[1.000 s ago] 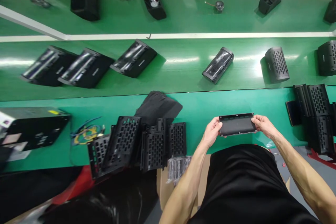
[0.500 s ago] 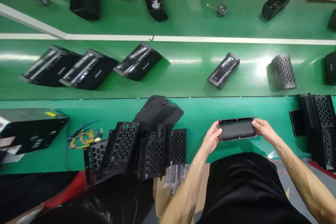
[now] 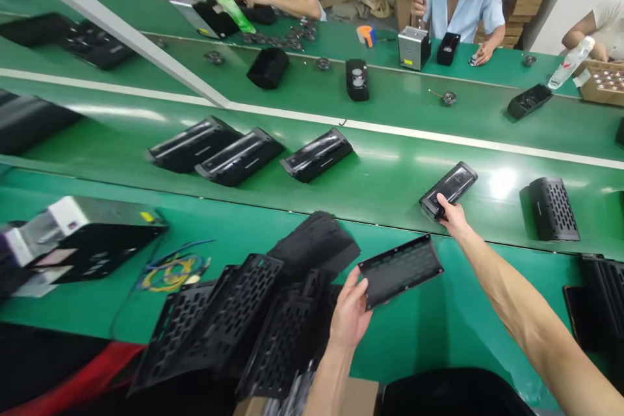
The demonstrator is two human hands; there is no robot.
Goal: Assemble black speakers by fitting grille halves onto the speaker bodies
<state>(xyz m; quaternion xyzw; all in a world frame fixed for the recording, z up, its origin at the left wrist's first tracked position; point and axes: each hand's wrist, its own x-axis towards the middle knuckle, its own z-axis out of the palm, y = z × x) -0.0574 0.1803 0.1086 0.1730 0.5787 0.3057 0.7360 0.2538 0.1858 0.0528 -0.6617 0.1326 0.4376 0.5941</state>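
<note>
My left hand [image 3: 350, 312] grips one end of a black perforated cover panel [image 3: 404, 273], tilted with its inner side facing up. Out over the green belt, my right hand [image 3: 452, 213] has its thumb on top of a glossy black speaker housing [image 3: 455, 183], gripping its near end. The fingers under that housing are hidden. Left of my left hand lies a heap of black perforated covers [image 3: 229, 312], with a stack of dark mesh sheets [image 3: 316, 244] behind it.
Several black housings [image 3: 319, 155] lie on the belt [image 3: 380, 188], and a perforated unit [image 3: 556, 208] stands at right. A metal box [image 3: 107, 234] and coiled cables [image 3: 175, 270] are at left. Co-workers [image 3: 468, 0] sit across the line. A slanting grey bar [image 3: 121, 26] crosses the upper left.
My right hand has let go of the cover panel and reached forward onto the glossy housing. My left hand keeps the panel, now tilted. The view has swung up, showing co-workers.
</note>
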